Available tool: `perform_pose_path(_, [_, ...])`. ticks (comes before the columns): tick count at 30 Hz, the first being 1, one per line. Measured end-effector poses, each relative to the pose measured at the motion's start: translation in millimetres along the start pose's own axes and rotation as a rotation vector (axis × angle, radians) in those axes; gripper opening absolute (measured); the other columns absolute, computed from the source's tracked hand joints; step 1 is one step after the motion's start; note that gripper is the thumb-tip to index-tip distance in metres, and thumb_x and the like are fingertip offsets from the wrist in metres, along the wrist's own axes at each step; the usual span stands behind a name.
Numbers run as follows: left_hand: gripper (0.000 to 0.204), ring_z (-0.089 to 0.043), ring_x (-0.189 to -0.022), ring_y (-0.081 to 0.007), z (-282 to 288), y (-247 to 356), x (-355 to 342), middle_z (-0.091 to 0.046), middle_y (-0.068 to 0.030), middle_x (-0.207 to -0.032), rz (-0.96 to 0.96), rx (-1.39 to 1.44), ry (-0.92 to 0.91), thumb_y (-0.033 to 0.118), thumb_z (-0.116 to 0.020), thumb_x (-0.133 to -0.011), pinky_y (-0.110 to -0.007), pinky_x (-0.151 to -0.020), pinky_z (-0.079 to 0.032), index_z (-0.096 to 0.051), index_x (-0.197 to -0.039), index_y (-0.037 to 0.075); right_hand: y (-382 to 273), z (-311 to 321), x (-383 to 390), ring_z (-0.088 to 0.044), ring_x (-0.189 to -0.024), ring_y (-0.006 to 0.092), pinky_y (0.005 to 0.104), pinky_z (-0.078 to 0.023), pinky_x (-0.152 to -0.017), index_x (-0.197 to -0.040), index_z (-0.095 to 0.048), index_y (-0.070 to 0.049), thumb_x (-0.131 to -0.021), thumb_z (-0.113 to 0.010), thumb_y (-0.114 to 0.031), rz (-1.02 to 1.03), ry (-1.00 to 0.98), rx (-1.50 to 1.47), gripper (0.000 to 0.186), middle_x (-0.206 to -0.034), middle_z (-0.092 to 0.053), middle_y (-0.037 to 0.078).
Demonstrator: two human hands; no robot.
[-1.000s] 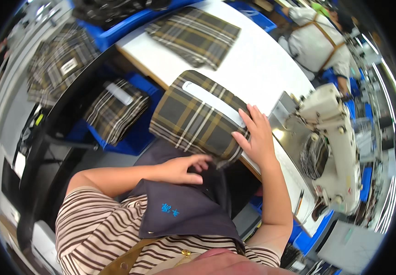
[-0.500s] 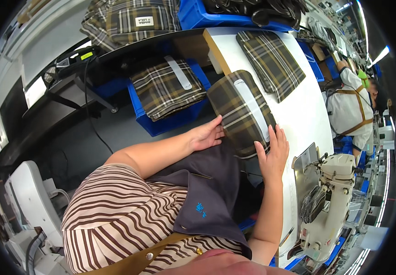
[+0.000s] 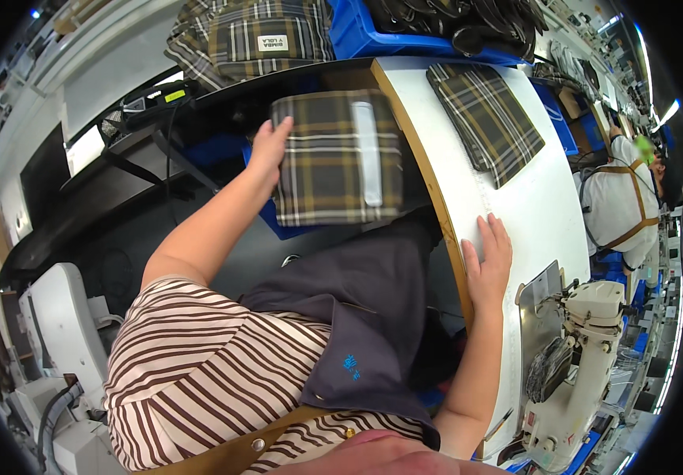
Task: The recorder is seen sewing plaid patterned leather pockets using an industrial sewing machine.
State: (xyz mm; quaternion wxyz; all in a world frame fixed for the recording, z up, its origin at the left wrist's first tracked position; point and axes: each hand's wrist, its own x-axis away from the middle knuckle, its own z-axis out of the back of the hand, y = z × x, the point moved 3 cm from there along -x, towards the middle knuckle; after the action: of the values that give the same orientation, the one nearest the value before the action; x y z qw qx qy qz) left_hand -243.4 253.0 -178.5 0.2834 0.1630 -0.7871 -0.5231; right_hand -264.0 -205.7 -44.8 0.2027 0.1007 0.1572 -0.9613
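My left hand (image 3: 269, 149) grips the left edge of a plaid fabric panel (image 3: 319, 162) in dark green, brown and white. A pale grey strip (image 3: 368, 154) runs down its right half. The panel is held over a blue bin (image 3: 292, 232) left of the table and hides most of it; what lies in the bin is covered. My right hand (image 3: 488, 257) rests on the white tabletop (image 3: 539, 202) near its left edge, fingers stretched out, holding nothing. Beyond it lie plaid fabric pieces (image 3: 488, 119) stacked on the table.
A white sewing machine (image 3: 587, 348) stands at the right, close to my right forearm. At the back are a plaid bag (image 3: 254, 43) and a blue crate (image 3: 357, 36) of black items. A co-worker in a white top (image 3: 622, 206) is at the far right.
The panel has moved left from the table edge to over the bin, carried by my left hand. My right hand has let go of it and lies on the tabletop.
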Motion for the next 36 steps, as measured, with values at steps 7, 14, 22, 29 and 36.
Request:
perform_pose_path(7, [0.051,-0.065,-0.116,-0.0311,87.4,-56.6,-79.3,-0.065,-0.0205,-0.133,-0.142,-0.55,0.379,0.029,-0.068,-0.101,-0.043,-0.097,-0.051,-0.055,-0.133,-0.008,-5.6,-3.6,-1.5,-0.047,-0.144,0.0371,0.0496,-0.033,-0.121,-0.138,-0.064,-0.006,-0.096,-0.072,-0.027,0.059,0.066,-0.034,0.048,-0.152,-0.056,0.016])
perform_pose_path(14, [0.063,-0.059,-0.119,-0.0386,48.4,-19.5,-49.5,-0.064,-0.0173,-0.127,-0.412,-0.872,0.556,0.031,-0.078,-0.09,-0.047,-0.103,-0.048,-0.053,-0.145,0.011,0.9,4.7,5.7,-0.048,-0.143,0.038,0.0495,-0.035,-0.12,-0.136,-0.065,-0.005,-0.095,-0.073,-0.025,0.035,0.084,-0.021,0.046,-0.15,-0.057,0.017])
perform_pose_path(22, [0.048,-0.062,-0.119,-0.0337,-176.6,67.2,48.3,-0.069,-0.0112,-0.125,-1.165,-0.789,-0.382,0.023,-0.08,-0.087,-0.044,-0.103,-0.05,-0.066,-0.131,0.01,-6.2,8.5,2.9,-0.05,-0.14,0.0379,0.0495,-0.037,-0.118,-0.131,-0.067,-0.004,-0.092,-0.075,-0.025,0.024,0.131,-0.041,0.045,-0.146,-0.059,0.017])
perform_pose_path(29, [0.039,-0.05,-0.134,-0.024,-328.3,31.5,103.1,-0.067,-0.0049,-0.127,-1.597,-0.984,-0.801,0.021,-0.076,-0.082,-0.051,-0.107,-0.038,-0.071,-0.121,0.015,0.6,10.4,2.6,-0.063,-0.12,0.0353,0.0454,-0.05,-0.102,-0.111,-0.074,-0.003,-0.09,-0.077,-0.02,-0.027,0.298,-0.211,0.027,-0.123,-0.07,0.014])
perform_pose_path(36, [0.012,-0.064,-0.096,-0.0308,-359.7,18.9,144.5,-0.071,-0.0039,-0.09,-1.367,-0.665,-0.941,0.019,-0.078,-0.084,-0.041,-0.084,-0.05,-0.071,-0.084,0.01,32.4,28.4,12.1,-0.065,-0.112,0.0323,0.0413,-0.052,-0.097,-0.108,-0.075,-0.004,-0.094,-0.071,-0.016,-0.183,0.49,-0.283,0.018,-0.117,-0.072,0.012])
